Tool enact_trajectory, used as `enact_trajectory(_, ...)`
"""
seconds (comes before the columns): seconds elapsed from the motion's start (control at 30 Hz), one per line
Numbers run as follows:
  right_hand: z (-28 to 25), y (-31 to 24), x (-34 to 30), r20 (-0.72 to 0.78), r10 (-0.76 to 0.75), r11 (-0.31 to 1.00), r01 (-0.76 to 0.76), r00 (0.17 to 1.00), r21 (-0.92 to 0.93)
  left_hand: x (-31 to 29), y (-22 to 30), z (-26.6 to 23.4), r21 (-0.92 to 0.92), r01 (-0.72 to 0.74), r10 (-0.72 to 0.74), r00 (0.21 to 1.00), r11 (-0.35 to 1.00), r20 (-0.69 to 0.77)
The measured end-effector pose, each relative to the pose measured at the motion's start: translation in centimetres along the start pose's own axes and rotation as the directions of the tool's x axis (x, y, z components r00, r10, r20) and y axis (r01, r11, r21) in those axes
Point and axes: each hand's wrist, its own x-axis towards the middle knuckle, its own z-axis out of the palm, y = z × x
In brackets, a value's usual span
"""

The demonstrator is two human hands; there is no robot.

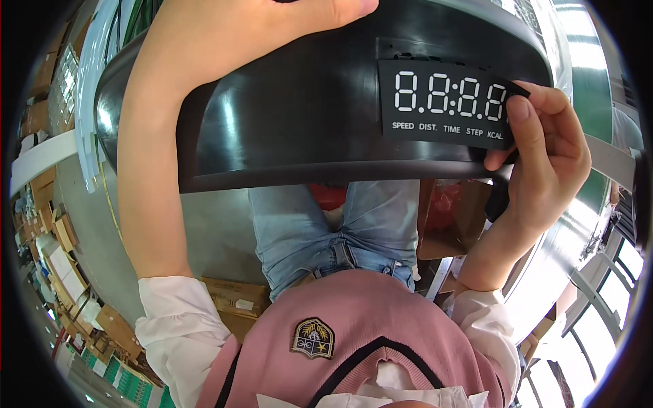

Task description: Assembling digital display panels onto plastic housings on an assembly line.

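Note:
A large, glossy black plastic cover (292, 115) with a curved outline lies across the space above my lap. On its right part is a thin black display label (442, 117) with white digit shapes and a row of small white lettering. My right hand (551, 146) pinches the label's right end between thumb and fingers, and that corner is bent up. Along the label's top edge, part of a shallow recess shows in the cover. My left hand (299, 17) reaches over the cover's far side, thumb stretched out; its other fingers lie beyond the picture's edge.
Below the cover at the right stands an open cardboard box (452, 221) with red plastic inside. A closed carton (235, 297) sits on the floor to my left. Several boxes and flattened cardboard (64, 268) crowd the far left. A pale metal bar (44, 160) runs at the left.

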Motion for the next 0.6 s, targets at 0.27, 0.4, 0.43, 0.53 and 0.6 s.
enact_trajectory(0.27,0.7,1.0,-0.5,-0.087,-0.147,0.987,0.151,0.985,0.048,-0.3,0.1,-0.1,-0.017,-0.003,0.003,1.000,1.000,-0.010)
enact_trajectory(0.4,0.8,0.8,-0.4,-0.088,-0.129,0.991,0.131,0.988,0.029,-0.1,-0.1,0.2,-0.016,0.011,-0.011,1.000,1.000,-0.010)
enact_trajectory(0.43,0.7,0.8,-0.3,-0.080,-0.139,0.990,0.141,0.987,0.021,0.0,0.0,0.2,-0.026,0.022,-0.022,1.000,0.999,0.001)
enact_trajectory(0.53,0.7,1.0,-0.2,-0.063,-0.159,0.987,0.160,0.985,0.006,0.0,0.2,0.1,-0.046,0.045,-0.044,0.999,0.998,0.024)
enact_trajectory(0.6,0.7,1.2,-0.3,-0.082,-0.191,0.981,0.191,0.978,-0.002,-0.1,0.7,-0.1,-0.024,0.016,-0.016,1.000,1.000,0.004)
